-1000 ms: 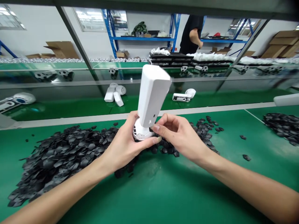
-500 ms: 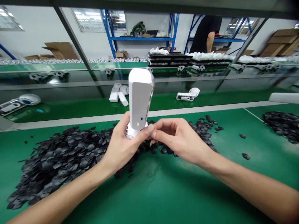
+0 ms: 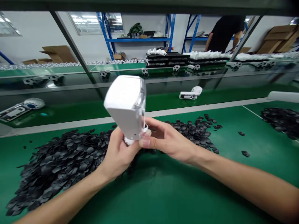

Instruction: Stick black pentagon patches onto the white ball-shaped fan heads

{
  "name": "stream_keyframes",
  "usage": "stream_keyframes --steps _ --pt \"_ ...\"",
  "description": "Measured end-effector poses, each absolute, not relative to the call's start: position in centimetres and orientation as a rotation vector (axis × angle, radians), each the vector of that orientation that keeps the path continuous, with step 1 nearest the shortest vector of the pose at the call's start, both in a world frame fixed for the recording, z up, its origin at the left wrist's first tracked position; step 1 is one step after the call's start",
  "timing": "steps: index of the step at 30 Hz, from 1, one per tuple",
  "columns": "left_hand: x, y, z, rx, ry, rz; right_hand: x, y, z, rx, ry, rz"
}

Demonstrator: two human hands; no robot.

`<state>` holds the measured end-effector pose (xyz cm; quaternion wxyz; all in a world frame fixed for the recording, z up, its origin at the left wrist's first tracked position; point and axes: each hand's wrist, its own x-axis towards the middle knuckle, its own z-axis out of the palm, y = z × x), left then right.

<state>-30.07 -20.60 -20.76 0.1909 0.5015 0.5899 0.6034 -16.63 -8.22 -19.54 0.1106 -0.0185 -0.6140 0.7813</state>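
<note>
Remote view: black pieces (image 3: 63,168) piled left. My left hand (image 3: 120,152) grips the white gadget (image 3: 123,99) low, tilted over the green table (image 3: 163,193). Right hand (image 3: 171,143) touches its lower right; can't tell if pinching. I'd brace left, press right gently.

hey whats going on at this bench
Someone's left hand grips a tilted white plastic device near its lower end, above a green work surface. The right hand touches that end; whether it pinches a small part is hidden. Black plastic pieces lie heaped on the surface, and a round-headed white unit lies on the green strip beyond.
</note>
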Motion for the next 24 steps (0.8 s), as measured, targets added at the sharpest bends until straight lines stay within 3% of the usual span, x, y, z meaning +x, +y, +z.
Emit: stream_keyframes --steps 9,15,24 --pt "-31.1 -19.4 -20.9 1.162 1.686 1.681 -17.0 -8.4 -20.4 -0.178 -1.725 2.201" --pt "-33.6 -12.3 -18.1 1.080 1.714 1.419 -16.7 -6.7 -19.8 -0.410 -1.881 1.921" --pt "-40.1 -2.2 -19.6 1.243 2.445 1.062 -15.1 -3.3 -17.2 -0.575 -2.406 1.447"
